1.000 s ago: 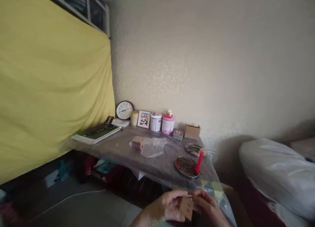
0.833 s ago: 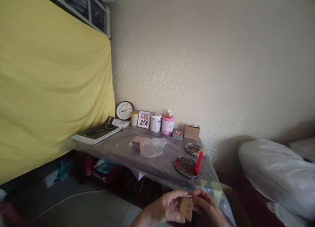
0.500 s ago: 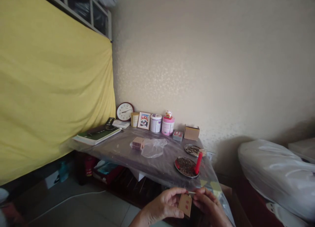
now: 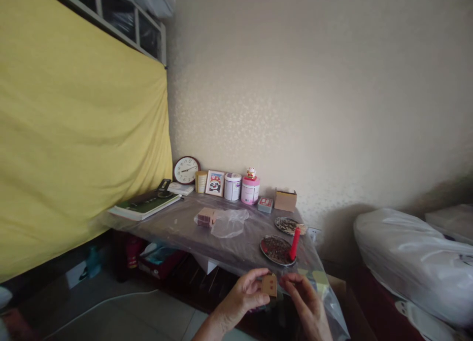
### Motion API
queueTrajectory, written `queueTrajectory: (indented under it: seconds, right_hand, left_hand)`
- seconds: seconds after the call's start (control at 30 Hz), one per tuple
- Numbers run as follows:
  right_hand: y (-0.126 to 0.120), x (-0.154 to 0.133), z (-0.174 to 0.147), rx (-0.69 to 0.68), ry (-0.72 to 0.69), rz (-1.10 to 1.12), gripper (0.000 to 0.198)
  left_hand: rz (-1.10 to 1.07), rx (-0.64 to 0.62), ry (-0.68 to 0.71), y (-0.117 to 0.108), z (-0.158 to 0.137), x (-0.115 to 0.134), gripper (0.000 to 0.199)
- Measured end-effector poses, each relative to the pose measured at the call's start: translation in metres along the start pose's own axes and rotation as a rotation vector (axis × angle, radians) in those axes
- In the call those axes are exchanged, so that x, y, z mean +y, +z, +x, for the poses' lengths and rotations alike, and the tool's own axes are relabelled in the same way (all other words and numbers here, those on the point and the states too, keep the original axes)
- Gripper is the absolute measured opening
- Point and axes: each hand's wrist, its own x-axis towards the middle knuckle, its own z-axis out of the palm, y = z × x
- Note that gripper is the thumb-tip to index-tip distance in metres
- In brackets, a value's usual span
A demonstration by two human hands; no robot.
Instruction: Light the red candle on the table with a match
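My left hand point(image 4: 244, 296) grips a small cardboard matchbox point(image 4: 269, 287) with red marks on its face, thumb below and fingers behind. Just to its right, my right hand point(image 4: 306, 304) is pinched at the fingertips around a thin matchstick, which is hard to make out now. Both hands are in front of the table's near edge. Beyond them, a red candle point(image 4: 294, 244) stands upright on the right side of a round metal plate point(image 4: 278, 264) covered in dark bits. A second metal plate point(image 4: 276, 228) behind it holds many thin sticks.
A plastic-covered table point(image 4: 162, 225) carries a stack of small boxes point(image 4: 205, 217), a crumpled clear bag point(image 4: 229, 222), and a thick book point(image 4: 146, 206). Along the wall stand a clock point(image 4: 186, 170), a panda picture point(image 4: 215, 183), tins point(image 4: 232, 187) and an open carton point(image 4: 286, 201). White bags point(image 4: 399, 252) bulge at right.
Both hands have risen slightly and moved a little apart. The matchstick, earlier stretched across the top of the matchbox, has come away to the right with my right hand.
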Motion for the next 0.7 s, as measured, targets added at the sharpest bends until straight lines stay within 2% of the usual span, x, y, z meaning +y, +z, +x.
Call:
queueTrajectory:
  seconds: [0.1, 0.33, 0.5, 0.7]
  right_hand:
    - [0.008, -0.008, -0.007, -0.091, -0.082, -0.191, 0.029]
    - [0.015, -0.026, -0.013, -0.158, -0.294, -0.315, 0.033]
    - [0.015, -0.029, -0.014, -0.205, -0.244, -0.341, 0.031]
    - [0.016, -0.028, -0.016, -0.201, -0.17, -0.35, 0.025]
  left_hand:
    - [0.007, 0.006, 0.025, 0.002, -0.001, 0.002, 0.051]
    - [0.032, 0.056, 0.045, 0.004, -0.001, 0.005, 0.047]
    - [0.062, 0.085, 0.066, 0.004, 0.001, 0.004, 0.044]
    - [0.091, 0.095, 0.05, 0.005, -0.001, 0.005, 0.044]
